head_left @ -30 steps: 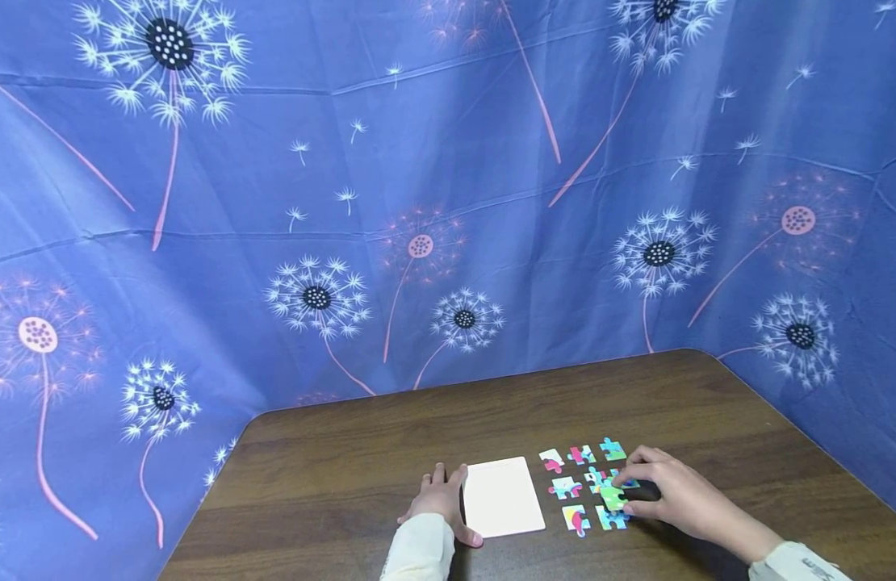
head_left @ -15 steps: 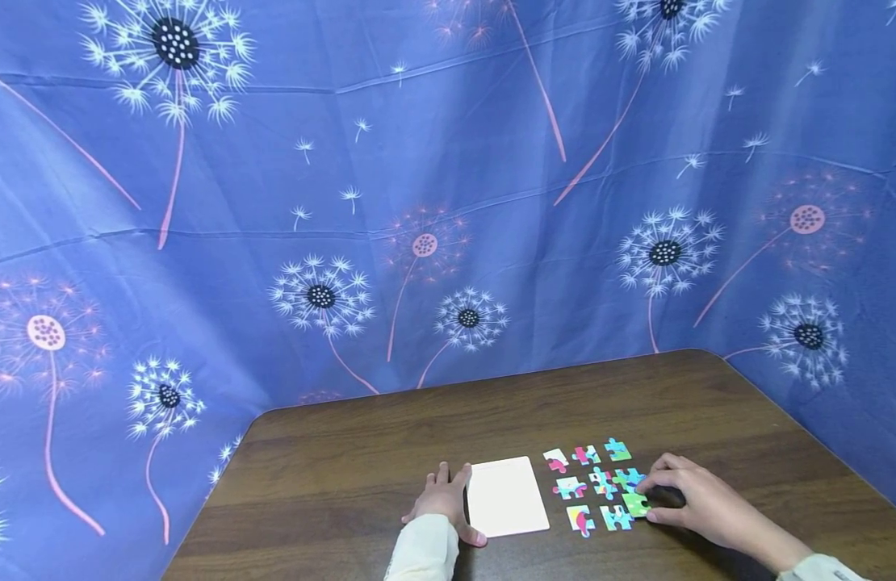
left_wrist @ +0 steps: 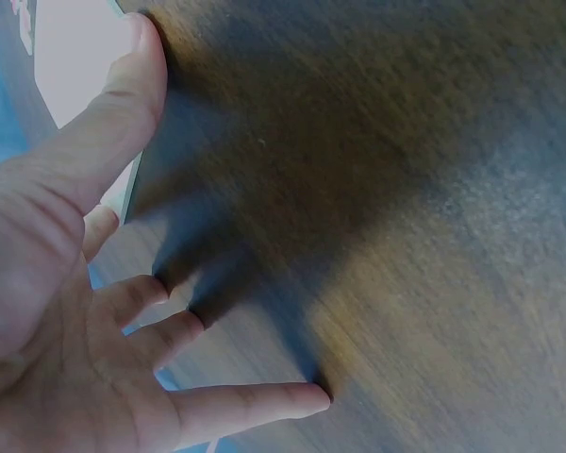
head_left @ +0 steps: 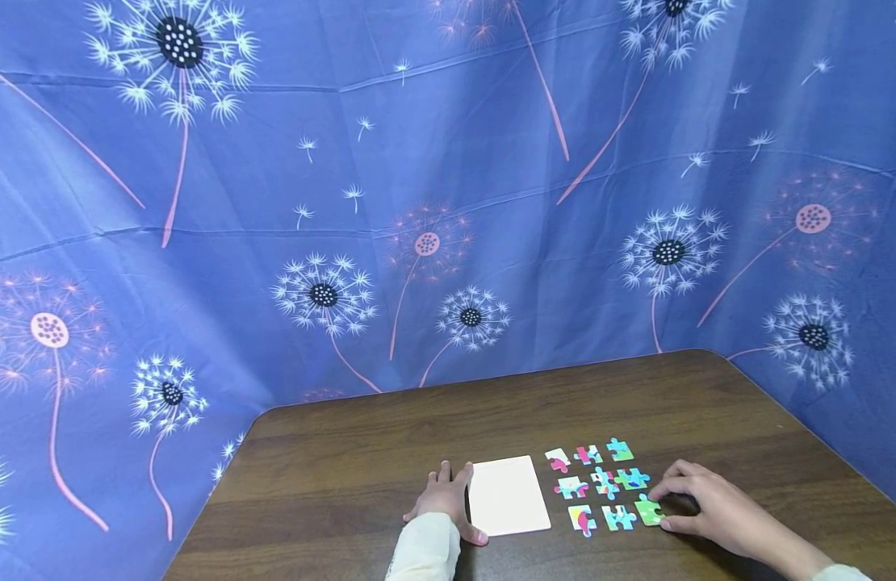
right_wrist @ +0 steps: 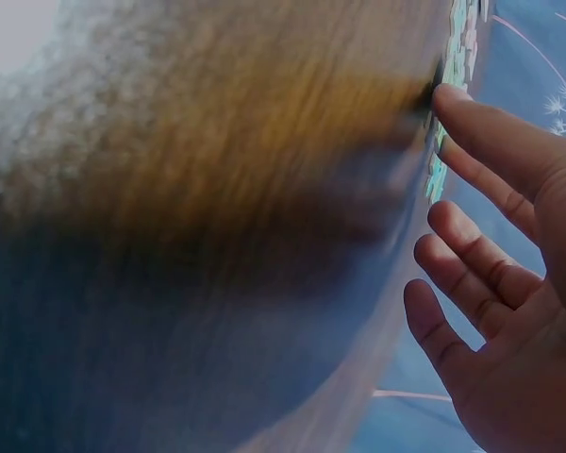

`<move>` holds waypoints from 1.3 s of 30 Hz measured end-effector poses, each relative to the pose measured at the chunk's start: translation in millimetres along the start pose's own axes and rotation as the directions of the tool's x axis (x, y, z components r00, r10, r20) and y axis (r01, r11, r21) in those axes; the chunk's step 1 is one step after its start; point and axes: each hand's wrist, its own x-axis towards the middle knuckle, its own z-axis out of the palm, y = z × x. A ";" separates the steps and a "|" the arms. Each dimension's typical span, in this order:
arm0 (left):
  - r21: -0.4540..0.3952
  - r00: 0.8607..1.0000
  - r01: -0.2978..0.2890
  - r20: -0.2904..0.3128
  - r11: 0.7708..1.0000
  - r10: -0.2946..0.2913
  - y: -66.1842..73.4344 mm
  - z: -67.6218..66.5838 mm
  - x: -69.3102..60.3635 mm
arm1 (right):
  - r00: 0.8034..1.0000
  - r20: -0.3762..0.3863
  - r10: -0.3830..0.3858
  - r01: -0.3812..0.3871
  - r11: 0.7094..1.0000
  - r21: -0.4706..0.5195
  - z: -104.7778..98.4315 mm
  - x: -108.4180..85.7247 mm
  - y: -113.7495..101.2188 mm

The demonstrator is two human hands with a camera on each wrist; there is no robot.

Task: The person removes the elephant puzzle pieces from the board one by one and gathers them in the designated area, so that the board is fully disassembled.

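A white square board (head_left: 508, 495) lies flat on the brown table. My left hand (head_left: 441, 502) rests at its left side with the fingers spread. In the left wrist view the thumb (left_wrist: 123, 104) touches the board's edge. To the board's right lie several colourful jigsaw pieces in three rows. My right hand (head_left: 709, 504) holds the edge of a green jigsaw piece (head_left: 648, 510) between thumb and index finger, at the right end of the nearest row. In the right wrist view that piece is mostly hidden behind the fingers (right_wrist: 486, 123).
Beside the green piece lies a blue-and-green jigsaw piece (head_left: 618, 517); another piece (head_left: 632, 478) lies just behind it. The wooden table (head_left: 390, 436) has rounded far corners. A blue dandelion-print cloth (head_left: 448, 161) hangs behind it.
My right hand has moved right with the green piece, from above the other pieces to the right end of the nearest row. The left hand has stayed at the board.
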 end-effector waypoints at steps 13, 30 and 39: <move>-0.043 1.000 0.004 0.011 0.999 -0.004 -3.3 5.3 7.2 | 0.998 0.056 0.032 -0.035 0.998 0.051 -1.3 -3.9 4.0; -0.066 1.000 -0.002 0.007 0.998 0.002 -3.6 1.7 2.3 | 0.999 0.039 -0.006 0.004 0.999 0.047 -0.8 -2.3 4.0; -0.075 1.000 -0.007 0.001 0.997 0.007 -2.5 -1.0 -1.5 | 0.991 0.116 0.063 -0.068 0.997 0.042 -4.8 -0.1 3.7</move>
